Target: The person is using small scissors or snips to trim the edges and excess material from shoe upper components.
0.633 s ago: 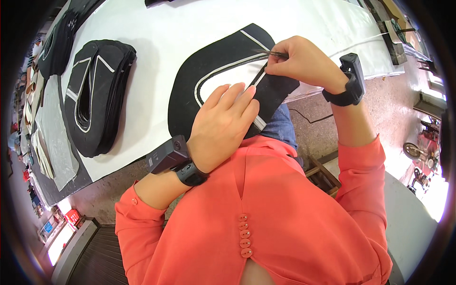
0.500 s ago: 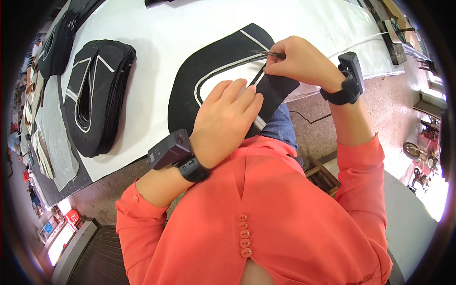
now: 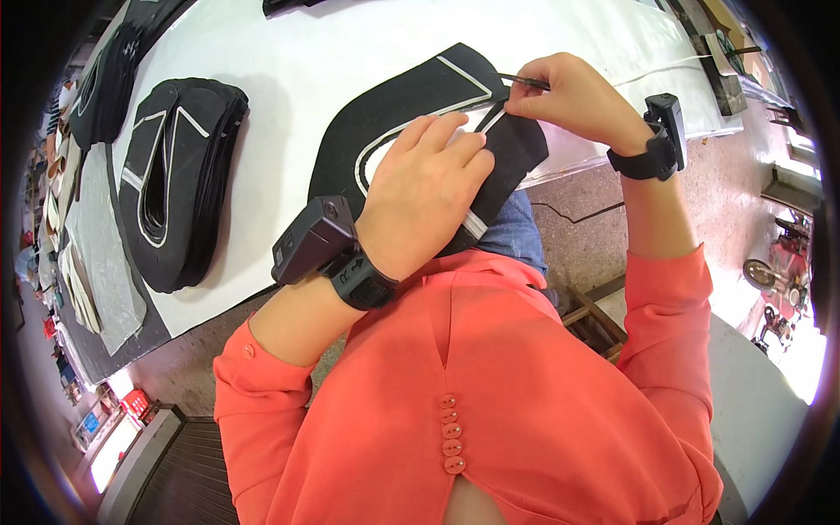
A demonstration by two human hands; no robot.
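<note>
A black curved shoe-upper piece [image 3: 346, 144] with white lines along its inner opening lies on the white table in front of me. My left hand [image 3: 424, 184] rests palm down over that opening, fingers stretched out and pressing on the piece. At its right arm, my right hand [image 3: 569, 96] is closed around a slim dark pointed tool [image 3: 525, 81] that resembles tweezers. The thumb and fingertip of this hand also meet a narrow dark strip [image 3: 494, 116] along the inner edge. The exact grip on the strip is hard to make out.
To the left stands a stack of similar black pieces [image 3: 184, 184] with white lines. Another dark stack [image 3: 105, 83] sits beyond it, beside a clear plastic sheet [image 3: 101, 280]. The white tabletop [image 3: 254, 44] ends close to my body. A dark cable [image 3: 573, 219] lies on the floor.
My right hand has moved right and slightly up with the tool, whose tip no longer lies over the opening. My left hand has slid a little up along the piece.
</note>
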